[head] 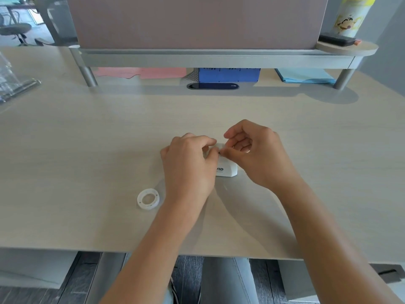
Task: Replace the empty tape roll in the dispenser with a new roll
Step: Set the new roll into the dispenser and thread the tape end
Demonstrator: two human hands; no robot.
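A small white tape dispenser (228, 170) with black lettering stands on the light wooden desk (87, 150), mostly hidden by my hands. My left hand (189, 163) is curled over its left side, gripping it. The thumb and forefinger of my right hand (256, 154) pinch at the dispenser's top, where something small sits between the fingertips; I cannot tell what it is. A white plastic ring, an empty-looking tape core (148, 198), lies flat on the desk to the left of my left forearm.
A raised shelf (210, 54) crosses the back of the desk, with pink paper (151, 72), a blue box (229, 74) and light blue paper (306, 76) beneath it. A clear plastic item (13, 82) lies far left. A yellow bottle (348, 16) stands on the shelf's right end.
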